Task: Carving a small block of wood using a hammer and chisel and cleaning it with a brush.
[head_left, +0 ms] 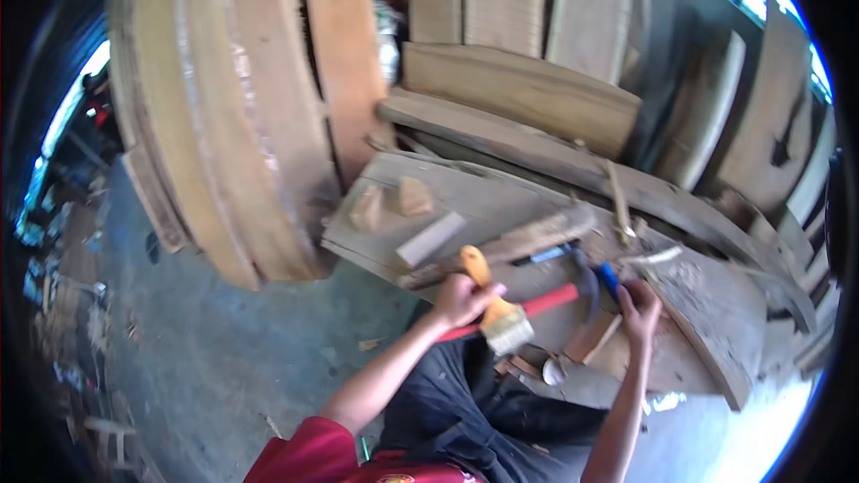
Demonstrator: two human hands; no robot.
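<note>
My left hand (461, 302) is closed around a paintbrush (493, 304) with a yellow wooden handle; its pale bristles point down toward my lap. A red handle (553, 300) runs behind the brush to a dark curved tool head (587, 282), perhaps a hammer's or adze's. On the right, my right hand (640, 309) has its fingers closed at a blue handle (608, 281); the rest of that tool is hard to make out. Just left of this hand lies a brown wooden piece (592, 338). A blue-and-black marker-like item (548, 254) rests farther back.
The low worktable (376, 246) carries two small wood blocks (414, 197), a grey rectangular block (430, 240) and a rough wood length (528, 237). A small round metal piece (554, 370) lies near my knees. Tall planks (259, 107) lean at left; long boards (519, 94) stand behind.
</note>
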